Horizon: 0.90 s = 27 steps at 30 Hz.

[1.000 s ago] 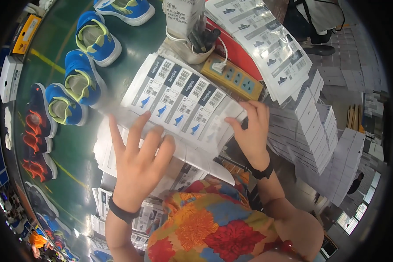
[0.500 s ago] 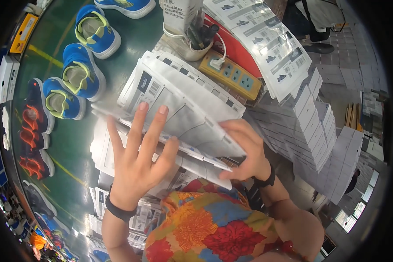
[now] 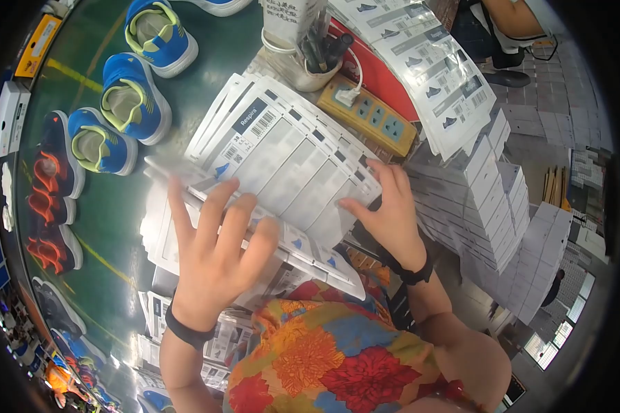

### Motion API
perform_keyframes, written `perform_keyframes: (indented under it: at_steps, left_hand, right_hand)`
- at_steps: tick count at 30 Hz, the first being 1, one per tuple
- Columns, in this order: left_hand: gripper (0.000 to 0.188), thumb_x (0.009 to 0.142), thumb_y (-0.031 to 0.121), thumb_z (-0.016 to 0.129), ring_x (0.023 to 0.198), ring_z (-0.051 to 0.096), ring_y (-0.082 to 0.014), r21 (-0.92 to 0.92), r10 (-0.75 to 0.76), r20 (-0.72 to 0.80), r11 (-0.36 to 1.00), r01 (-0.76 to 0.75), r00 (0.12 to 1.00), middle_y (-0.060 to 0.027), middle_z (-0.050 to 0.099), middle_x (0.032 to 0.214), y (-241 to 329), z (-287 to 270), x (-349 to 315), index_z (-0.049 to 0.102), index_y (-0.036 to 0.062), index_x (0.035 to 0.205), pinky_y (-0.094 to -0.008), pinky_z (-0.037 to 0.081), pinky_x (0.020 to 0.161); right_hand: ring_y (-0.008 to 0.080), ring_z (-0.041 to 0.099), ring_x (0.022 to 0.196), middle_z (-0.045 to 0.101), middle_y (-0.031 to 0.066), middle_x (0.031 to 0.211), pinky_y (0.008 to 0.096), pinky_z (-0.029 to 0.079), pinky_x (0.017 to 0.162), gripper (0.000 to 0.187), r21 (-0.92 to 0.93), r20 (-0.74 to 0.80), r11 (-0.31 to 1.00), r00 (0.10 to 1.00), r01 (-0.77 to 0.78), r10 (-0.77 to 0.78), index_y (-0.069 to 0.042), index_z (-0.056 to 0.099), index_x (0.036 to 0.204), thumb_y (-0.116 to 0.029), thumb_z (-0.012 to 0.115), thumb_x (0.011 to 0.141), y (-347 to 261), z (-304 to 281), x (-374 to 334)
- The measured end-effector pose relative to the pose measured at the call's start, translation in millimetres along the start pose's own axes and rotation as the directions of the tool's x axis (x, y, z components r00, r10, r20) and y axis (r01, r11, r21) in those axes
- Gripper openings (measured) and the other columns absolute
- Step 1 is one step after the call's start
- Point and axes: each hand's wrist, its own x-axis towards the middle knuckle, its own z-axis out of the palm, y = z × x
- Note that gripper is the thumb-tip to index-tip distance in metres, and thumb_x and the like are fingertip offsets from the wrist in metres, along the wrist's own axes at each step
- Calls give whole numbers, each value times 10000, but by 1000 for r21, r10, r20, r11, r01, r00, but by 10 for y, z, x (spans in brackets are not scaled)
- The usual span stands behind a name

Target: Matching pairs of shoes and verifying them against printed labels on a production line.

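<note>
White printed label sheets [image 3: 293, 175], with barcodes and small shoe pictures, lie in a thick stack in front of me. My left hand [image 3: 220, 251] rests palm down over the folded-back near sheets, fingers spread; its thumb is hidden. At the right corner of the stack, my right hand [image 3: 396, 224] touches the edge, thumb and fingertips apart on either side of the corner. Both wrists wear black bands.
Beyond the stack stand a yellow power strip [image 3: 372, 113] with a white plug and a pen holder [image 3: 310, 72]. Blue shoes [image 3: 134, 96] and dark-orange shoes [image 3: 48, 189] line the green table at left. More label sheets [image 3: 427, 76] hang at upper right, above piled white boxes [image 3: 472, 206].
The sheet that my right hand was lifting has come down toward me, baring the printed sheet under it. My right hand has moved up to the stack's corner; the left fingers have bent slightly.
</note>
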Motion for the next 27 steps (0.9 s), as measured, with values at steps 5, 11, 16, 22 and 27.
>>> perform_keyframes:
  at_steps: [5,11,16,22,27]
  left_hand:
    - [244,743,102,673,1222,541,-341,5,-45,-29,999,45,999,-77,607,1281,29,-7,17,505,165,909,-755,269,1039]
    - [209,692,70,641,1168,567,-339,-5,83,5,997,-83,997,-52,615,1064,87,-97,37,518,142,846,-733,267,1073]
    - [192,698,99,667,997,631,-266,-52,63,259,997,-52,964,-36,572,887,44,-147,-63,560,140,852,-677,377,1029]
    - [208,695,109,665,986,636,-294,-13,109,-40,994,-109,993,-64,640,1193,79,-111,-40,541,172,851,-644,402,1022]
    - [204,678,113,659,912,634,-244,-50,63,70,997,-59,996,-33,562,840,79,-118,-200,543,159,840,-604,434,1009]
  right_hand:
    - [357,531,1088,593,141,1118,410,451,900,288,254,312,967,948,-29,-54,-32,653,1019,-144,766,780,-110,-189,-32]
    - [298,610,1152,625,135,1285,371,471,982,561,778,473,628,641,18,-605,-22,663,1139,-389,825,747,-129,-395,26]
    - [272,629,804,665,117,955,371,500,738,314,270,-84,954,990,131,-112,-30,686,1055,-151,770,778,-28,-213,-20]
    - [347,621,1027,681,180,1101,406,478,899,621,730,250,574,637,371,-730,-1,691,1132,-476,792,746,-237,-91,-102]
    - [322,547,1059,607,141,1229,401,453,918,515,315,116,946,986,79,-121,-6,640,1179,-317,783,794,-72,-98,-127]
